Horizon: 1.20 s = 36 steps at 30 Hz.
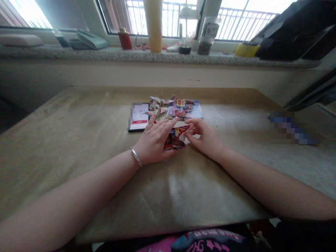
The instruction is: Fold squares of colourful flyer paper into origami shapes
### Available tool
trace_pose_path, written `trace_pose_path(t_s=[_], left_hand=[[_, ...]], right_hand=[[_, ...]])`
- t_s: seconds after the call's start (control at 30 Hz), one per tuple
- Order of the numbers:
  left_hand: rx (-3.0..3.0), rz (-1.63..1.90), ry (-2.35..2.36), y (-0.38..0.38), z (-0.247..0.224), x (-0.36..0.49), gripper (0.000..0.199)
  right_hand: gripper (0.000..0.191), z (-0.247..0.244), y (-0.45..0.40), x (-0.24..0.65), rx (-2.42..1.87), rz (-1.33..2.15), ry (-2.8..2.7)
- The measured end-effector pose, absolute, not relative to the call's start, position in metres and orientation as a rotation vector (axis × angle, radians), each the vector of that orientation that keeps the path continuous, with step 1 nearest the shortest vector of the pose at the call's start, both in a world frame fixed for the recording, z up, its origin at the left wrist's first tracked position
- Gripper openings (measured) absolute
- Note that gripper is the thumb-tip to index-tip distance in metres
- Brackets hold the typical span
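A colourful printed paper [174,139], partly folded, lies on the table in front of me. My left hand [156,141] rests over its left part with the fingers spread. At its right edge, my right hand [201,134] pinches a lifted flap between thumb and fingers. Behind the hands, folded paper figures [158,111] with pointed tips stand beside a stack of printed sheets [185,108]. A phone [139,117] with a lit screen lies left of them, close to my left fingertips. My left hand covers some of the paper.
The table [105,168] meets a wall below a stone windowsill [162,57]. On the sill stand a red bottle [125,39], a tall yellowish cylinder [154,26], clear containers [207,36] and yellow tape [247,49]. A blurred bluish object [292,129] lies far right.
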State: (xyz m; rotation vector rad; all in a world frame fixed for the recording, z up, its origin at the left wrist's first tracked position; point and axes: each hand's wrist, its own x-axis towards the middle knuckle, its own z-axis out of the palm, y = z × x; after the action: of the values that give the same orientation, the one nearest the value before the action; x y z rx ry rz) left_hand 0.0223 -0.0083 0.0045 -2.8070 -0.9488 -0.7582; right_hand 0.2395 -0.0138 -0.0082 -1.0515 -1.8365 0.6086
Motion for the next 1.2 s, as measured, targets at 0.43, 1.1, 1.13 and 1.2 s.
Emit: trace_pose_path(t_s=[0.43, 1.1, 1.13, 1.2], left_hand=[[-2.845, -0.653, -0.972, -0.009, 0.006, 0.023, 0.099], [-2.853, -1.029, -1.061, -0.006, 0.005, 0.023, 0.069], [-2.851, -1.059, -1.051, -0.006, 0.005, 0.023, 0.067], [-2.850, -1.104, -1.047, -0.005, 0.005, 0.023, 0.064]], right_hand=[[0.010, -0.013, -0.007, 0.241, -1.289, 0.811, -1.791], [0.031, -0.003, -0.017, 0.245, -0.918, 0.684, -1.843], [0.035, -0.003, -0.017, 0.245, -0.894, 0.692, -1.839], [0.042, -0.005, -0.016, 0.245, -0.857, 0.710, -1.844]])
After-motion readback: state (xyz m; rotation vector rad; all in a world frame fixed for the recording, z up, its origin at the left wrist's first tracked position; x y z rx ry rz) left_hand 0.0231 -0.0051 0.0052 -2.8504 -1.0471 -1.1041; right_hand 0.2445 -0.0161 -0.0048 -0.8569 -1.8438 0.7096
